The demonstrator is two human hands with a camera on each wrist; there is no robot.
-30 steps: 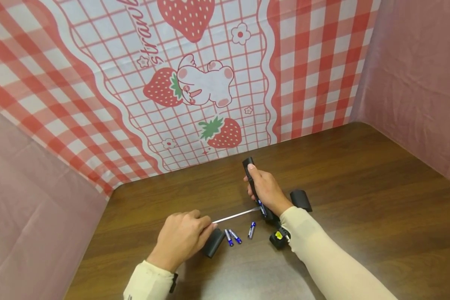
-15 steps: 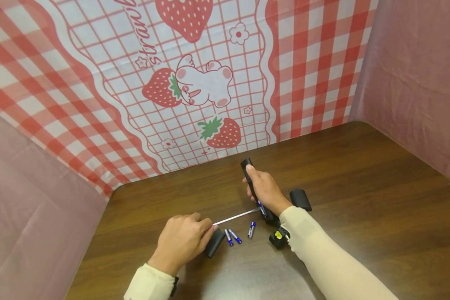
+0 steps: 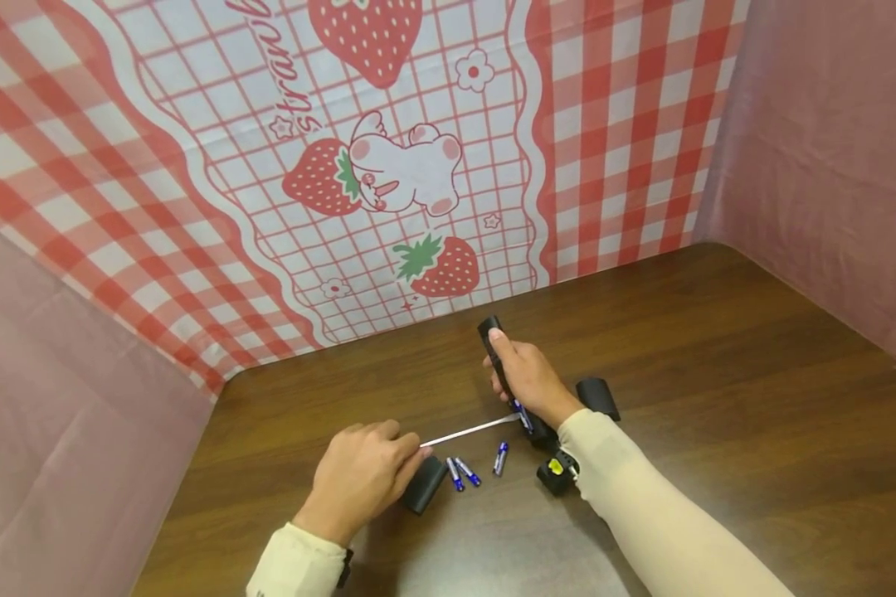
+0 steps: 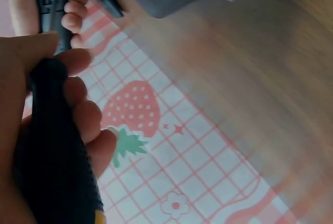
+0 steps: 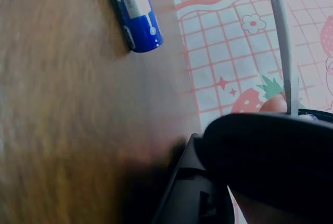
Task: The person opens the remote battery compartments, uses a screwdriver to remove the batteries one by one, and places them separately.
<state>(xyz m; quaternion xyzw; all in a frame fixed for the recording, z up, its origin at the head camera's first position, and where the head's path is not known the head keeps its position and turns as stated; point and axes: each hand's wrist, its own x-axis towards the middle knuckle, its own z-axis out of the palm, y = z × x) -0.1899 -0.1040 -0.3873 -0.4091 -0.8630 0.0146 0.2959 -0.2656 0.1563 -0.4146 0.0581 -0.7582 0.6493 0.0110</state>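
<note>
In my left hand (image 3: 362, 481) is a screwdriver; its dark handle (image 4: 54, 146) lies in the curled fingers in the left wrist view. The thin metal shaft (image 3: 469, 432) reaches right, its tip at a blue-and-silver battery (image 3: 521, 414) seated in a black device. My right hand (image 3: 530, 377) grips this long black device (image 3: 490, 327), thumb on its upper end; its exact kind is unclear. Below the shaft lie loose batteries: a pair (image 3: 463, 472) side by side and a single one (image 3: 500, 458). A black curved cover (image 3: 423, 485) rests beside the left hand.
Another black curved piece (image 3: 598, 398) lies right of my right wrist. A small black block with a yellow mark (image 3: 555, 473) is at the right cuff. The brown wooden table (image 3: 732, 365) meets a strawberry-print cloth (image 3: 440, 265) behind and pink cloth at both sides.
</note>
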